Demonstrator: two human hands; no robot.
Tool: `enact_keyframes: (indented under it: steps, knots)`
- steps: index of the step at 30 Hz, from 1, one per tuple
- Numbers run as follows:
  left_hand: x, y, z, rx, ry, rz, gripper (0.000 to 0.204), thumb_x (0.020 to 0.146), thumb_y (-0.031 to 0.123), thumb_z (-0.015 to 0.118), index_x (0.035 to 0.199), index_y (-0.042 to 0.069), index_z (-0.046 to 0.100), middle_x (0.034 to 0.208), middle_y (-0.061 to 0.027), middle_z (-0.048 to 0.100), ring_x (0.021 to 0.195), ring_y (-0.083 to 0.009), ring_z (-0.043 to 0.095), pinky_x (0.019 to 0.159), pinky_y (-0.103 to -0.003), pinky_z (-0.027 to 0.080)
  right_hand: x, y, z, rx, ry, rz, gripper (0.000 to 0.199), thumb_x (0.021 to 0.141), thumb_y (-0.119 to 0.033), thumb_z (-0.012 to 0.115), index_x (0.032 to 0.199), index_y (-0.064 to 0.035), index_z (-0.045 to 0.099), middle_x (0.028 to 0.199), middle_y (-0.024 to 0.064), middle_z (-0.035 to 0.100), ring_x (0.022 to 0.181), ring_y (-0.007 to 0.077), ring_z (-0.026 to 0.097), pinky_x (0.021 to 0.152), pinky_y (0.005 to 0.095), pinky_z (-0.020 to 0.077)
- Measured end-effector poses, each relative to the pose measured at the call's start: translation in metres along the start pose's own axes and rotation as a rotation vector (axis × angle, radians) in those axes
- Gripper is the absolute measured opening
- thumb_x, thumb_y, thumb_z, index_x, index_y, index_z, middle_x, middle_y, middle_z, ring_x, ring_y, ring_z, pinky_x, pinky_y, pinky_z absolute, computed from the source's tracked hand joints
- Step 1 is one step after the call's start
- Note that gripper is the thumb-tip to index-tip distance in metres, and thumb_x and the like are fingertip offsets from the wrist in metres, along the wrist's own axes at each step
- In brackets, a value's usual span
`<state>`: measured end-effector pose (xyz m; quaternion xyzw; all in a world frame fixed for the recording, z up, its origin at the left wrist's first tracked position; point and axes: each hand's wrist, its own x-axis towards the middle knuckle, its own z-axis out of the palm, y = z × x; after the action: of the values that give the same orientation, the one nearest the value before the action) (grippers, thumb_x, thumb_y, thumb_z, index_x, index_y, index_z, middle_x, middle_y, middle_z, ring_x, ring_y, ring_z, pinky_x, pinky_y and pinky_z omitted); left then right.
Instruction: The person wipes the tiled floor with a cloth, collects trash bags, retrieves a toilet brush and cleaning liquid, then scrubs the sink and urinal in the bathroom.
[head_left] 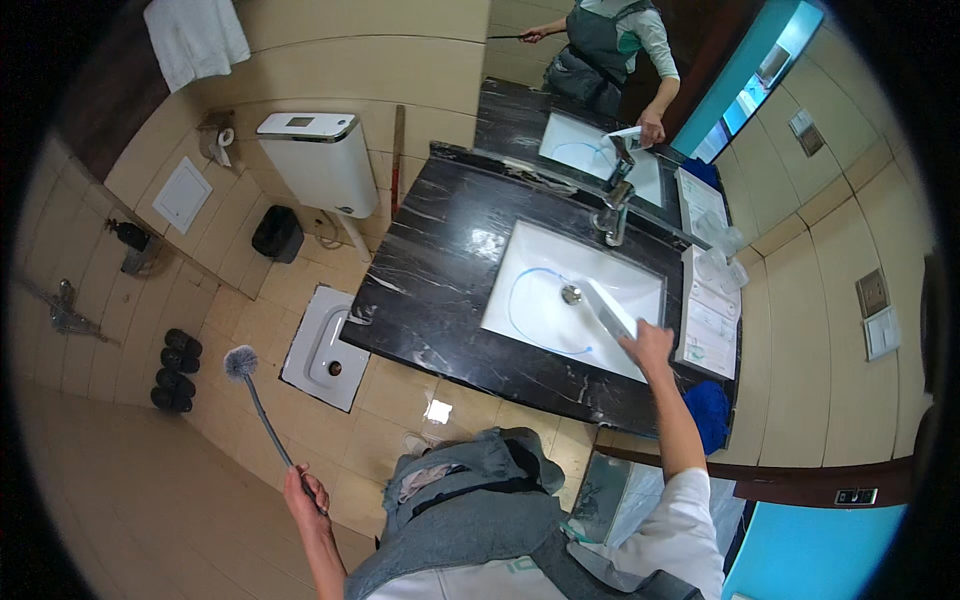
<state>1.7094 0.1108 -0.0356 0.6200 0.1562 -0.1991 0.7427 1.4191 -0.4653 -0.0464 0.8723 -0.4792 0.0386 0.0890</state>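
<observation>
We are holding a white bottle (608, 309) slantwise over the basin (530, 240), right hand (652, 350) gripping its near end with fingers wrapped closed; a blue line (511, 305) is curving round the drain's (571, 294) left side. For even coverage, we should be squeezing steadily, tip low. Our left hand (306, 490), fingers curled shut, is holding the brush (263, 410) well apart.

Before you, the bottle (608, 308) is over the sink (540, 315) in the table (425, 275); right, a tray (708, 335); left, a squat toilet (322, 350).
</observation>
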Motion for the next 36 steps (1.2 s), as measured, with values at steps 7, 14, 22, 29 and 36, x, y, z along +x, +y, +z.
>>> enact_keyframes:
  steps: [7,14,22,29,36]
  knots:
    - [0.091,0.016,-0.035,0.010,0.119,-0.281,0.022,0.095,0.030,0.047,0.094,0.009,0.051,0.052,-0.0003,0.040,0.033,-0.0097,0.031,0.030,-0.024,0.020,-0.051,-0.099,-0.033,1.237,-0.207,0.350,0.042,0.076,-0.021,0.074,0.110,-0.0006,0.059,0.097,0.0071,0.066,0.086,0.0163,0.061,0.078,0.0310,0.0480]
    - [0.154,0.031,-0.028,-0.031,0.030,-0.208,0.028,0.099,0.031,0.043,0.096,0.004,0.050,0.055,-0.0010,0.041,0.036,-0.0108,0.033,0.033,-0.026,0.027,-0.046,-0.343,-0.052,1.409,-0.598,-0.006,0.042,0.069,-0.011,0.079,0.106,0.0006,0.061,0.097,0.0067,0.068,0.085,0.0142,0.064,0.079,0.0298,0.0521]
    - [0.177,0.021,-0.069,-0.122,0.390,-0.239,0.030,0.099,0.032,0.043,0.088,0.006,0.051,0.052,-0.0015,0.043,0.035,-0.0112,0.035,0.032,-0.026,0.027,-0.075,-0.637,0.052,1.289,-1.070,-0.495,0.058,0.072,-0.028,0.079,0.119,-0.0033,0.054,0.110,0.0157,0.065,0.096,0.0278,0.064,0.083,0.0384,0.0502]
    - [0.225,-0.029,-0.104,-0.185,0.682,-0.335,0.031,0.097,0.035,0.046,0.083,0.007,0.048,0.051,-0.0027,0.043,0.036,-0.0123,0.037,0.032,-0.027,0.029,-0.094,-0.744,0.215,0.777,-0.851,-0.393,0.054,0.069,-0.034,0.078,0.107,-0.0011,0.058,0.085,0.0196,0.066,0.079,0.0351,0.065,0.069,0.0434,0.0495]
    - [0.372,-0.149,-0.145,-0.191,0.676,-0.465,0.030,0.097,0.033,0.047,0.084,0.006,0.048,0.050,-0.0022,0.042,0.034,-0.0113,0.035,0.031,-0.027,0.028,-0.089,-0.809,0.376,0.556,-0.674,-0.527,0.048,0.071,-0.034,0.073,0.106,-0.0049,0.058,0.089,0.0177,0.065,0.084,0.0361,0.063,0.080,0.0469,0.0460]
